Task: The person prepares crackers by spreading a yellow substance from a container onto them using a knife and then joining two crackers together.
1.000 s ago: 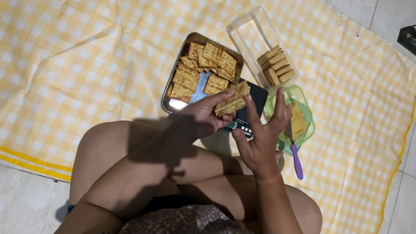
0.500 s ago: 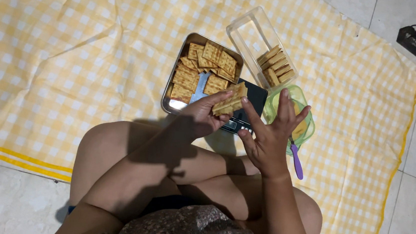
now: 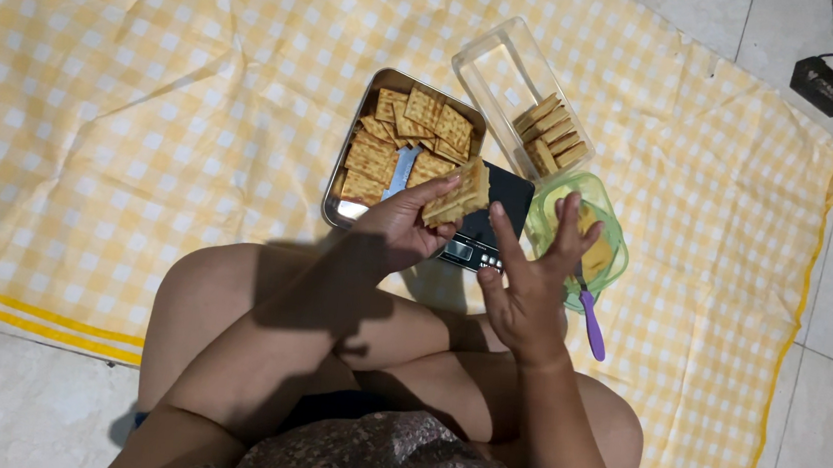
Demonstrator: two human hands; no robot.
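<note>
At the bottom of the view the person's patterned top and bare, crossed legs fill the frame, cut off by the lower edge; both forearms rise from there in partial shadow. The left hand [image 3: 399, 230] grips a small stack of crackers [image 3: 460, 197] between thumb and fingertips, holding it tilted above the near corner of a black kitchen scale [image 3: 494, 221]. The scale's display strip shows near the wrist, but the hand and stack cover much of its platform. The right hand [image 3: 530, 286] is open and empty, fingers spread and pointing up — it hovers just beside the scale and partly in front of a green-rimmed round container [image 3: 609, 243]. Something yellow lies inside that container, though the fingers hide most of it. A purple-handled utensil [image 3: 591, 323] sticks out of it toward the person; its working end cannot be made out.

Beyond the left hand sits a square metal tray [image 3: 356, 142] heaped with more crackers, with a pale blue utensil [image 3: 401, 169] lying among them, its lower end hidden by the hand. Further right — touching the scale's far corner — a clear rectangular box [image 3: 491, 73] holds a short row of crackers on edge at its near end. Everything rests on a yellow checked cloth [image 3: 148, 90] spread over a tiled floor [image 3: 10, 399]. Dark objects at the top right corner are cut off.
</note>
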